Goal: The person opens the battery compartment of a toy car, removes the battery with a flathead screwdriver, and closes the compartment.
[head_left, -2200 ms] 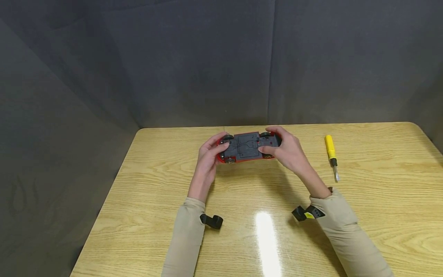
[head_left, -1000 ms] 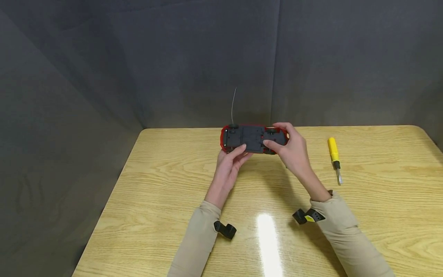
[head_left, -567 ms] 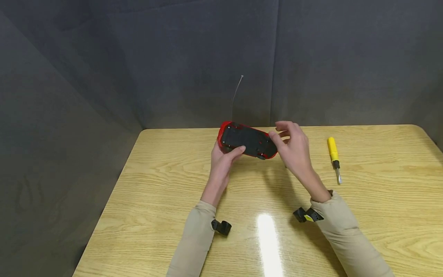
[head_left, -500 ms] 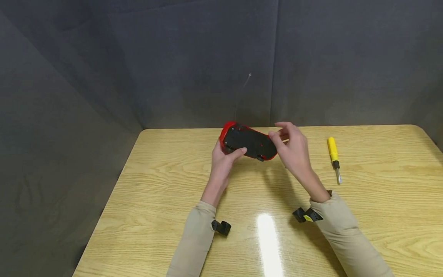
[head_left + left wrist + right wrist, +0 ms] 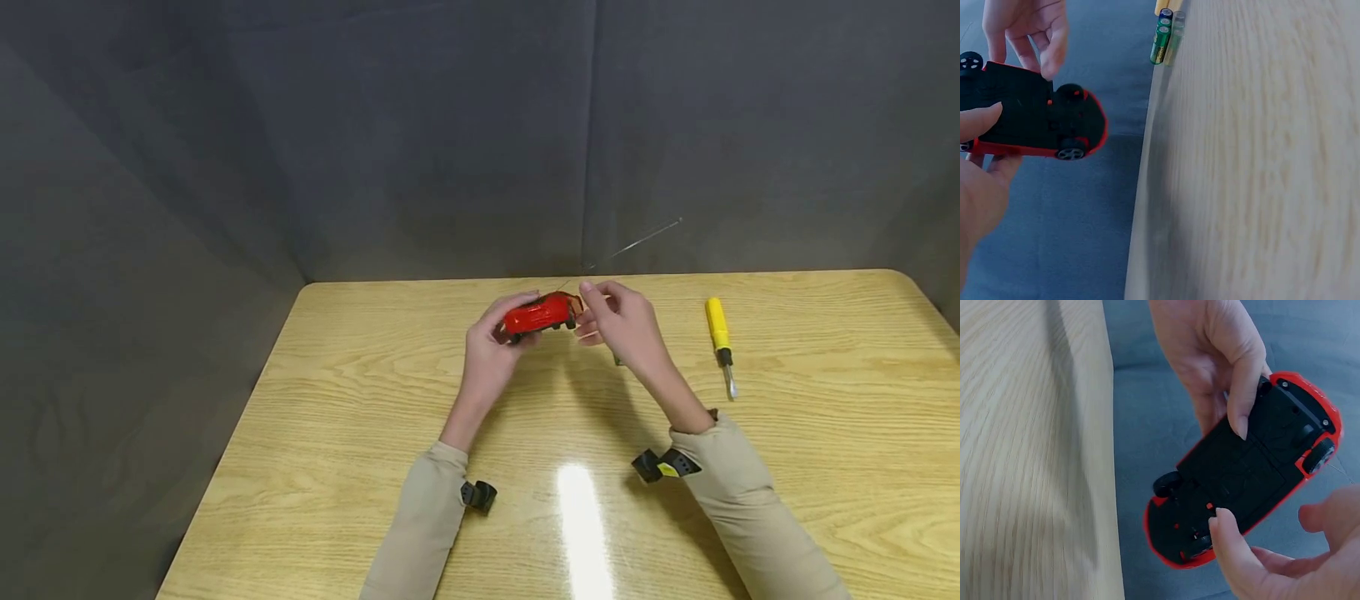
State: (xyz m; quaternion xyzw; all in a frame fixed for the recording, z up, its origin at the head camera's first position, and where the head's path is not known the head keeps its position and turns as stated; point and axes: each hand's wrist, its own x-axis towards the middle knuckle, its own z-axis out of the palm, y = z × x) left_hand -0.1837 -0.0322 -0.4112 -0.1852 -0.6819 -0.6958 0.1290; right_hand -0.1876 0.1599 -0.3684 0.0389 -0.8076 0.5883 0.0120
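My left hand (image 5: 487, 346) grips a red toy car (image 5: 542, 313) above the table, thumb on one side and fingers on the other. Red bodywork faces the head camera, while both wrist views show the black underside with its wheels. From the car a thin silver antenna (image 5: 647, 236) reaches up to the right. At the car's right end is my right hand (image 5: 630, 329), its fingers loosely bent and holding nothing. In the right wrist view its thumb (image 5: 1229, 531) is at the underside; whether it touches is unclear.
A yellow-handled screwdriver (image 5: 718, 337) lies on the wooden table (image 5: 360, 400) at the right. Green batteries (image 5: 1160, 42) show on the table in the left wrist view; in the head view my right hand mostly hides them. A dark cloth (image 5: 435, 150) hangs behind.
The car has turned from underside up to red body towards the head camera, its antenna swinging right. My left hand has shifted its hold. My right hand has let go of the car's end.
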